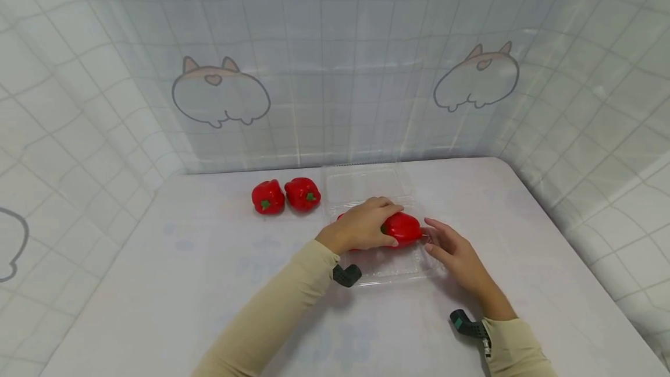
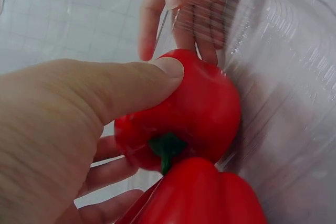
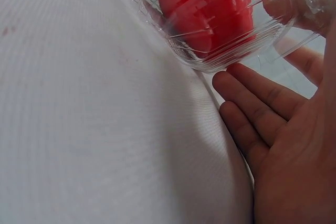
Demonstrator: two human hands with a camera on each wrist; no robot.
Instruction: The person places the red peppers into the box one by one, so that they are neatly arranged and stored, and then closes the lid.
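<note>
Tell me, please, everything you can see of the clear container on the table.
The container is transparent and glossy, apparently thin plastic, with ridged walls. It lies open on the white table, its flat lid folded back on the far side. Two red peppers show in its base; the left hand grips one. The right hand is around its right end, though exact contact is unclear.

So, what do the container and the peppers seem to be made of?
Container: thin, shiny plastic, very likely; it is see-through, with moulded ridges and bright glints.
Peppers: smooth and glossy red, with green stems; perhaps plastic, perhaps real; the shiny skin alone does not settle it.
</note>
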